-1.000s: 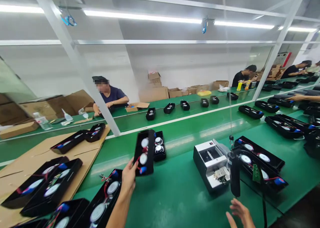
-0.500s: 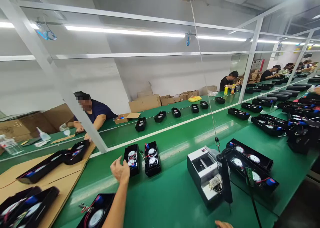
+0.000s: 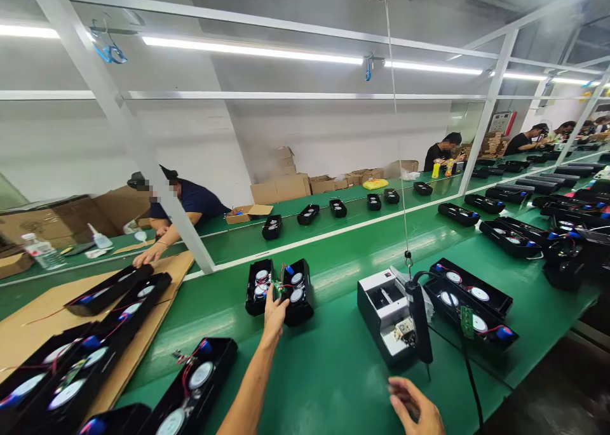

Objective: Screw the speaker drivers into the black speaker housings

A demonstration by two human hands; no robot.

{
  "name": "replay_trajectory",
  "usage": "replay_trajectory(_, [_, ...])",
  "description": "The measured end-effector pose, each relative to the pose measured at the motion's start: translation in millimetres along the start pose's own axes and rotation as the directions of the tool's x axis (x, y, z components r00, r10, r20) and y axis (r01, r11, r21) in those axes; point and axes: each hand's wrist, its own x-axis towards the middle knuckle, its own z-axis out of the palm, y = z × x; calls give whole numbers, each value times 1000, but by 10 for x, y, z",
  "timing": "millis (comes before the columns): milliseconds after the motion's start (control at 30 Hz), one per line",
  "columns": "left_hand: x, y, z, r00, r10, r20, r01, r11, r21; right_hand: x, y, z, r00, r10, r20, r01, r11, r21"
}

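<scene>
My left hand reaches over two black speaker housings, its thumb and fingers closed on a small green circuit board. One speaker housing stands to the left of the board and the other speaker housing to the right, each with round white speakers and thin wires. My right hand is empty at the bottom, with fingers bent and the thumb apart. Just above it a black electric screwdriver hangs from a cord, in front of a white-and-black screw feeder.
Long speaker housings lie right of the feeder, with a cable in front. More housings lie at lower left, some on cardboard. A metal post rises from the bench. Across it, a co-worker touches a housing.
My left hand has moved right from the left housing to the circuit board between the two housings. My right hand has come further into view below the screwdriver. The co-worker's hand has shifted.
</scene>
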Motion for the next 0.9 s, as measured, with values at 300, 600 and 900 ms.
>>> replay_trajectory(300, [-2317, -519, -413, 994, 106, 3, -106, 984, 146, 362, -1017, 1082, 839, 1, 544, -1, 1000, 0])
replay_trajectory(600, [-2706, -211, -1228, 816, 552, 170, -552, 656, 515, 940, -1340, 927, 239, 241, 941, 347, 884, -314])
replay_trajectory(900, [-2624, 3, -631, 631, 524, 572, -759, 567, 318, 805, -1669, 429, 363, 22, 932, 521, 824, -222])
